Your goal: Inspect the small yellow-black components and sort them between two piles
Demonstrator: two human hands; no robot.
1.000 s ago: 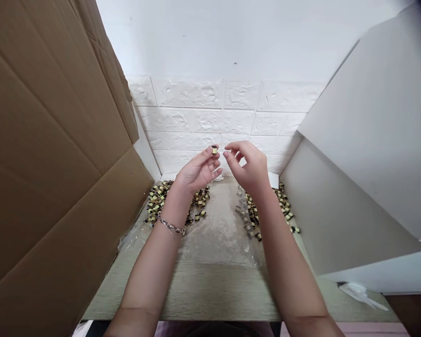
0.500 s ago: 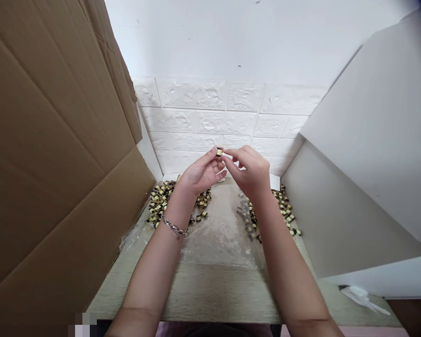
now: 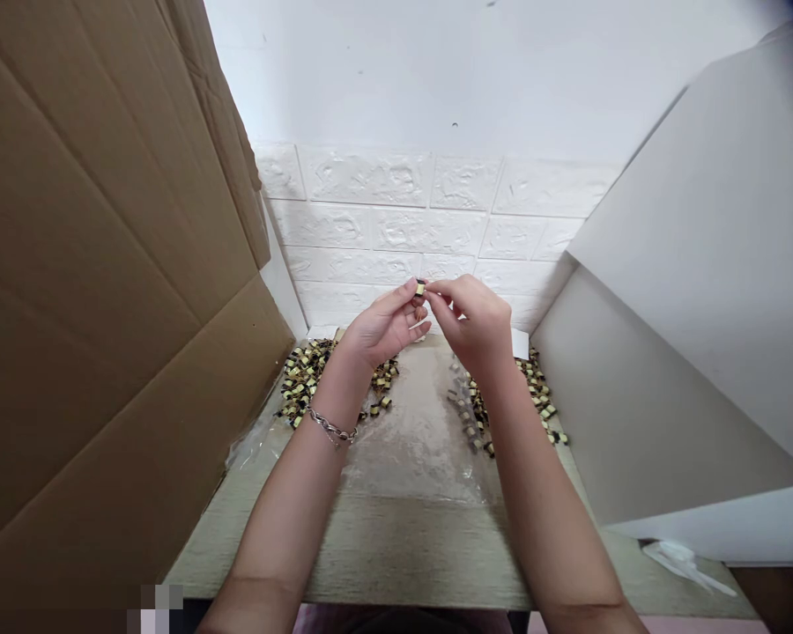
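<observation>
Pinched between thumb and fingers of my left hand [image 3: 389, 321] is a small transformer coil [image 3: 420, 289] with a yellow-wrapped middle and black ends. Thin copper-coloured wire shows just below it, near the curled lower fingers. My right hand [image 3: 472, 317] closes thumb and forefinger on the coil's right edge; whether they grip its body or a wire is too small to tell. Both hands are raised above the far part of the table. Behind my left wrist lies a pile of similar coils [image 3: 304, 379], and another pile [image 3: 538, 387] lies beside my right forearm.
A clear plastic sheet [image 3: 416, 449] covers part of the wooden table [image 3: 410, 546]. Tall brown cardboard [image 3: 106, 264] stands on the left, white panels [image 3: 667, 396] on the right, and a white brick-pattern wall [image 3: 363, 180] behind. A crumpled white plastic piece [image 3: 684, 559] lies at right.
The coil and both hands have shifted slightly to the right in view. The right fingertips have come in against the coil's right edge. The piles look the same.
</observation>
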